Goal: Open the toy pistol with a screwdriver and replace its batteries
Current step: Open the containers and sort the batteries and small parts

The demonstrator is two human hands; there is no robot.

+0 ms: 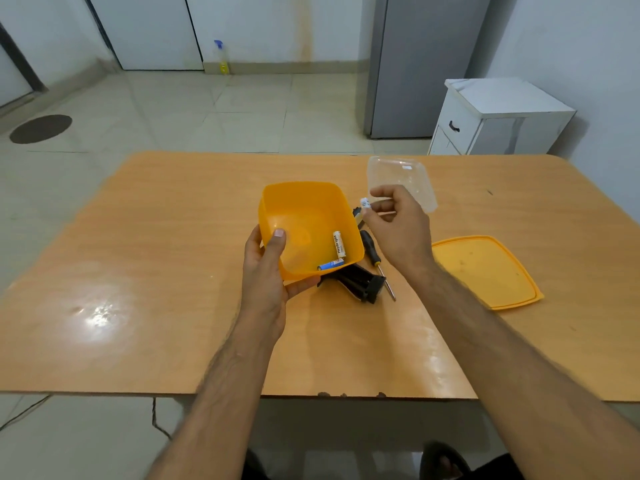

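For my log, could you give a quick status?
Left hand holds orange tub, two batteries inside. Right hand pinches a battery. Pistol half-hidden beneath tub.

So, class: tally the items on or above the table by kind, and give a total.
Batteries: 3
Orange tubs: 1
Orange lids: 1
Clear containers: 1
Screwdrivers: 1
Toy pistols: 1
Total: 8

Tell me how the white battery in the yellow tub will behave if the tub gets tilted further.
The white battery is a smooth cylinder lying loose on the slick plastic floor of the yellow tub, so it will probably roll or slide toward the low corner, where the blue battery already rests. It looks small and stiff, likely light enough that the left hand will barely feel the shift.
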